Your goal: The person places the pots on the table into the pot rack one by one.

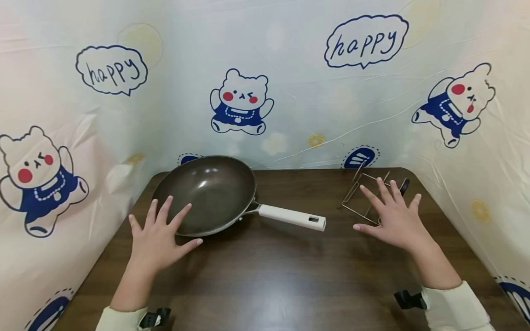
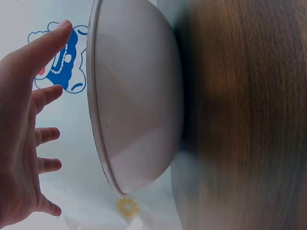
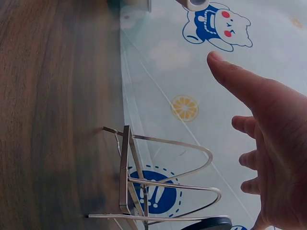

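A frying pan (image 1: 211, 193) with a dark inside and a white handle (image 1: 291, 217) sits at the back left of the table. Its pale outer wall (image 2: 136, 96) fills the middle of the left wrist view. My left hand (image 1: 159, 239) hovers over the near left side of the pan, fingers spread, holding nothing. At the back right stands a metal wire rack (image 1: 352, 195) with a black part on its right; the right wrist view shows its upright loops (image 3: 172, 184). Spread in front of the rack, my right hand (image 1: 395, 220) is empty and partly hides it.
The brown wooden table (image 1: 265, 276) has rounded far corners. A light cloth (image 1: 290, 101) printed with bears and the word "happy" hangs behind it and along both sides. Black straps (image 1: 155, 318) show at the wrists, by the pale sleeves (image 1: 455, 305).
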A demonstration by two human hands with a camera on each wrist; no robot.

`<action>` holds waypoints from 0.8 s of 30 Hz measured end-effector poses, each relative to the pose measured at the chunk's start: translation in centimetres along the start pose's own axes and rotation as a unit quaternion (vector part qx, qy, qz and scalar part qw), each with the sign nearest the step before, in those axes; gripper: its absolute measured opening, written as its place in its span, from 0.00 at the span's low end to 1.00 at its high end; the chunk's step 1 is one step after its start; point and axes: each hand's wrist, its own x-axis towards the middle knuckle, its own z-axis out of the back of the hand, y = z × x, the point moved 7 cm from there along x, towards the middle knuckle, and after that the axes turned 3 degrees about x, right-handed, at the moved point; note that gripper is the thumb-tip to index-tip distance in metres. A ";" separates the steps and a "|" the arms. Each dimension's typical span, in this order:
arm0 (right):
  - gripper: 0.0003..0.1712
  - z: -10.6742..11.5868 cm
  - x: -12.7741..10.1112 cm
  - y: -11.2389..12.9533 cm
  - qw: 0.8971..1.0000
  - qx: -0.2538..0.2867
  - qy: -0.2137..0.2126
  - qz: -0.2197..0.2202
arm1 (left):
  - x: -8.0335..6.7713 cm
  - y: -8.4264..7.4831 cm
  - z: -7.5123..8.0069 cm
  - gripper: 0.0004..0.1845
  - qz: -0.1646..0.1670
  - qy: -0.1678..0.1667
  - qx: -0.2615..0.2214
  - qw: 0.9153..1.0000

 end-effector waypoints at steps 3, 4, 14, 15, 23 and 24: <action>0.59 0.1 0.0 0.2 1.000 0.004 0.001 0.003 | 0.0 -0.1 0.1 0.50 0.000 -0.001 -0.003 1.000; 0.59 0.1 0.0 0.2 1.000 0.005 0.001 0.005 | 0.0 -0.1 0.1 0.50 -0.001 -0.002 -0.005 1.000; 0.59 0.9 1.0 0.9 0.999 0.011 -0.014 0.034 | 0.9 -1.4 0.4 0.50 -0.019 -0.029 -0.025 0.999; 0.59 1.0 1.2 1.1 0.999 0.011 -0.016 0.038 | 1.0 -1.6 0.4 0.50 -0.023 -0.034 -0.026 0.999; 0.57 1.1 2.5 2.2 0.997 0.021 -0.007 0.071 | 1.9 -3.1 0.7 0.48 -0.051 -0.060 -0.041 0.996; 0.57 1.1 2.7 2.4 0.997 0.023 -0.007 0.076 | 2.0 -3.3 0.7 0.48 -0.055 -0.064 -0.043 0.996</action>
